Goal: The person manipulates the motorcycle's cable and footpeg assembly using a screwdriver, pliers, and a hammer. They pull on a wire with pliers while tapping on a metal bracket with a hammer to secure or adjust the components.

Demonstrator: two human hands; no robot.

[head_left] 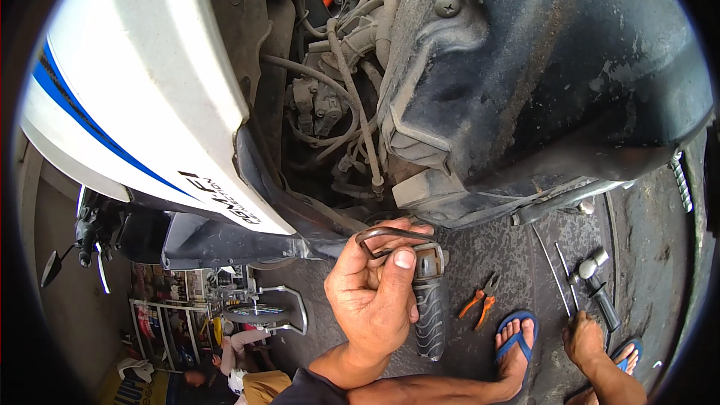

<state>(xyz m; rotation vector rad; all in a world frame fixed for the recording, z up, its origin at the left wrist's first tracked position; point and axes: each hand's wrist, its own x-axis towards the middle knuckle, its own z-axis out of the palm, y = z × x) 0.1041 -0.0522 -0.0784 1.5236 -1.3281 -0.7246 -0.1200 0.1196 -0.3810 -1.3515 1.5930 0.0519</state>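
My left hand point(373, 292) is closed, pinching a bent dark metal rod point(388, 233) between thumb and fingers. The rod lies across the top of a ribbed black rubber footpeg point(430, 322), beside the motorbike's lower body. Low at the right, my right hand point(585, 337) reaches to the floor with curled fingers. Two thin metal rods point(553, 274) run to its fingertips; whether it grips them is hidden. Next to that hand lies a hammer point(600, 296) with a silver head and black handle. Orange-handled pliers point(478, 303) rest on the floor between my hands.
A white body panel point(150, 67) with a blue stripe stands at the left. Dusty hoses and engine parts point(337, 97) fill the gap beside a worn black cover point(555, 67). My sandalled foot point(516, 345) is near the pliers. Another person point(244, 375) is at lower left, near a wheel.
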